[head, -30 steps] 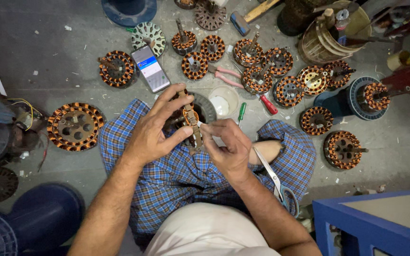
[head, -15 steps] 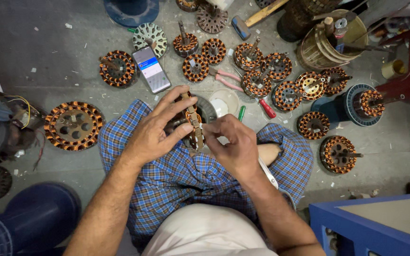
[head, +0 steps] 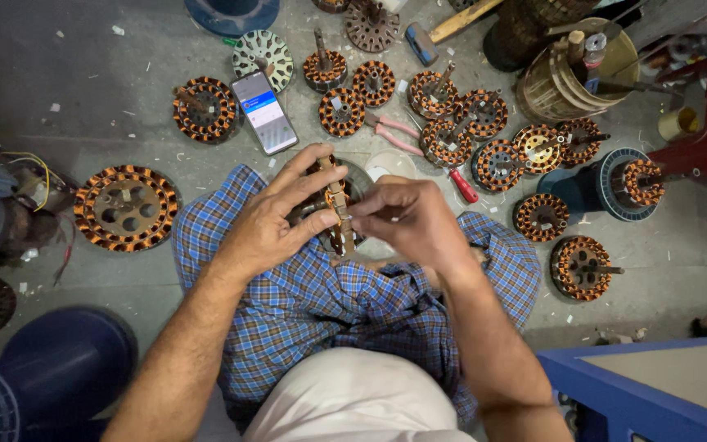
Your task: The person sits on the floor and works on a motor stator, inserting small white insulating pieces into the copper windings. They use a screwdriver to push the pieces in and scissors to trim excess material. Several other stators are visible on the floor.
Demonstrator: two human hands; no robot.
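My left hand [head: 267, 225] wraps around the wound stator [head: 330, 205] held over my checked lap, fingers clasped on its rim; my right hand [head: 411, 217] pinches at its edge, fingertips closed; a phone [head: 264, 111] and more copper-wound stators [head: 127, 207] lie on the floor around me.

Round motor stator [head: 333, 209], dark core ringed with copper windings, tilted on edge, over the checked-cloth lap, floor beneath
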